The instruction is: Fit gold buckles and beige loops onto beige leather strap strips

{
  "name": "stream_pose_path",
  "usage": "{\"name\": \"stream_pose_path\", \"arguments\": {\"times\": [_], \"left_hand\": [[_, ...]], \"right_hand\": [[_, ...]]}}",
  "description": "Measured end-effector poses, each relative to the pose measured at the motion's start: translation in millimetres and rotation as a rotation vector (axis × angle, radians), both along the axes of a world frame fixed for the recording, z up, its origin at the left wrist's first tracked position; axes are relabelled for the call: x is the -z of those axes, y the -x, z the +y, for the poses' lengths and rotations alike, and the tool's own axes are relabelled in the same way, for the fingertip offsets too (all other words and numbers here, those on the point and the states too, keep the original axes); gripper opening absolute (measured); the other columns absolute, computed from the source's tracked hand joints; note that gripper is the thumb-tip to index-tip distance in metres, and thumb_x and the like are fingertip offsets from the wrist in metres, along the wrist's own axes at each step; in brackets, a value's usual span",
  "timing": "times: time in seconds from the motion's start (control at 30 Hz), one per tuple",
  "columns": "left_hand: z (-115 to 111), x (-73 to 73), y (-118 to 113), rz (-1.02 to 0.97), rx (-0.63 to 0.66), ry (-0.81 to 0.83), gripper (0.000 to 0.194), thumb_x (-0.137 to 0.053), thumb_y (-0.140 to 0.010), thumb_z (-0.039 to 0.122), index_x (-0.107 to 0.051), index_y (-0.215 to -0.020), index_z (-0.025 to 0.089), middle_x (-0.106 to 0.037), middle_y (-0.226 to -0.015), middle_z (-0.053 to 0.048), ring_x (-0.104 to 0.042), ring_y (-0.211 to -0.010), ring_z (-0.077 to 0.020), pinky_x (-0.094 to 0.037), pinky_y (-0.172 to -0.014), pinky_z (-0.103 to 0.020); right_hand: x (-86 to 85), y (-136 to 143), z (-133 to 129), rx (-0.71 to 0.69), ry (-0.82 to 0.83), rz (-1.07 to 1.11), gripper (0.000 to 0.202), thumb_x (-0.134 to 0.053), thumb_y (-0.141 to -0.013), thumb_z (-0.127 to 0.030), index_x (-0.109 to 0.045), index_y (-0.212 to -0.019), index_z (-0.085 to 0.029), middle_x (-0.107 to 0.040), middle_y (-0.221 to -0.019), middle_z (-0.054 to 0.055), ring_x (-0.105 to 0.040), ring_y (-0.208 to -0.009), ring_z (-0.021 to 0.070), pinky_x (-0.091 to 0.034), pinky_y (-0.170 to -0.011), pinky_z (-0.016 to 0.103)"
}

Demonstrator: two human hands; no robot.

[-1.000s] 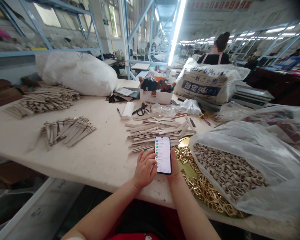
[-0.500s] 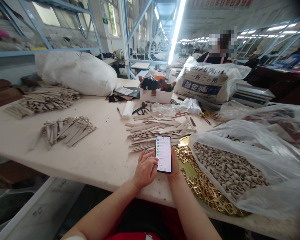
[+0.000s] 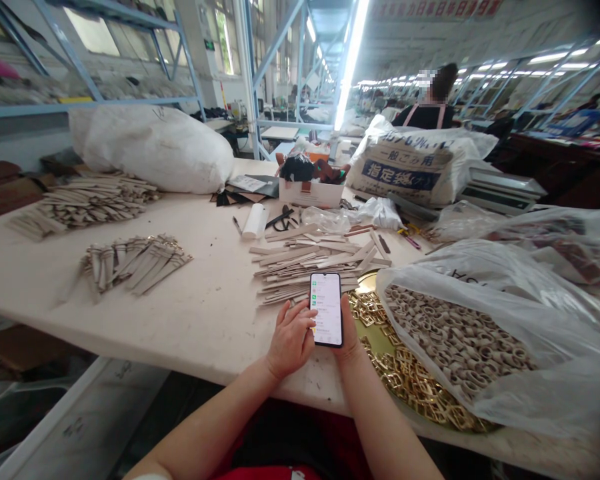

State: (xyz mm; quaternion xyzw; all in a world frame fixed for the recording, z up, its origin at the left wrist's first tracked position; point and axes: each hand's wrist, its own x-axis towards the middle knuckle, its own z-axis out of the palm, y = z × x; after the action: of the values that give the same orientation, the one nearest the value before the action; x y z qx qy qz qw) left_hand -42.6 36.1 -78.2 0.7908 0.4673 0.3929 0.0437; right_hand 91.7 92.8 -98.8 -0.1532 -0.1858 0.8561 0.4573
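A smartphone [image 3: 326, 310] with a lit screen showing a list is held upright over the front of the table. My right hand [image 3: 349, 333] grips its right edge and lower corner; the fingers behind it are hidden. At the phone's left edge is my left hand [image 3: 291, 339], fingers loosely stretched and slightly bent, a fingertip over the screen. Just beyond the phone lies a pile of beige strips [image 3: 300, 267]. Right of my right hand, gold-coloured buckles [image 3: 415, 380] fill a round golden tray [image 3: 367, 283]. A clear plastic bag [image 3: 545, 320] of small beige loops [image 3: 460, 333] rests partly over the tray.
Buckled straps [image 3: 135, 263] and a larger strip heap [image 3: 95, 203] lie left. Behind are a white sack [image 3: 155, 147], a small box [image 3: 313, 193] of dark pieces, a printed bag [image 3: 420, 163] and a scale [image 3: 505, 190]. A person [image 3: 430, 110] is in the background.
The list on the phone screen has scrolled to other entries. Both hands stay in nearly the same place. The person in the background has turned and shifted slightly.
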Motion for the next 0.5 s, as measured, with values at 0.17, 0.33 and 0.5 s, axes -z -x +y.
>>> {"name": "stream_pose_path", "arguments": {"times": [0.17,0.33,0.5], "left_hand": [[-0.2,-1.0,-0.4,0.013,0.035,-0.03,0.018,-0.042,-0.076,0.01,-0.049,-0.087,0.022,-0.063,-0.107,-0.003,-0.043,-0.119,-0.018,-0.018,-0.107,-0.047],[0.5,-1.4,-1.3,0.045,0.051,-0.026,0.016,-0.043,-0.076,0.012,-0.049,-0.087,0.022,-0.062,-0.11,-0.003,-0.041,-0.121,-0.0193,-0.019,-0.107,-0.048],[-0.2,-0.4,-0.4,0.031,0.029,-0.016,0.017,-0.043,-0.075,0.011,-0.049,-0.088,0.021,-0.061,-0.112,-0.003,-0.039,-0.123,-0.0188,-0.019,-0.107,-0.047]], "right_hand": [[-2.7,0.8,-0.1,-0.021,-0.028,0.044,0.061,-0.036,-0.078,-0.064,-0.056,-0.109,-0.015,-0.066,-0.099,0.008,-0.06,-0.091,0.021,-0.044,-0.086,0.04],[-3.1,0.3,-0.6,-0.029,-0.023,0.015,0.064,-0.038,-0.075,-0.066,-0.056,-0.11,-0.015,-0.065,-0.1,0.01,-0.059,-0.094,0.0231,-0.044,-0.085,0.043],[-1.7,0.6,0.2,-0.021,-0.01,0.027,0.06,-0.037,-0.077,-0.063,-0.056,-0.109,-0.017,-0.066,-0.1,0.009,-0.06,-0.092,0.021,-0.045,-0.086,0.041]]}}
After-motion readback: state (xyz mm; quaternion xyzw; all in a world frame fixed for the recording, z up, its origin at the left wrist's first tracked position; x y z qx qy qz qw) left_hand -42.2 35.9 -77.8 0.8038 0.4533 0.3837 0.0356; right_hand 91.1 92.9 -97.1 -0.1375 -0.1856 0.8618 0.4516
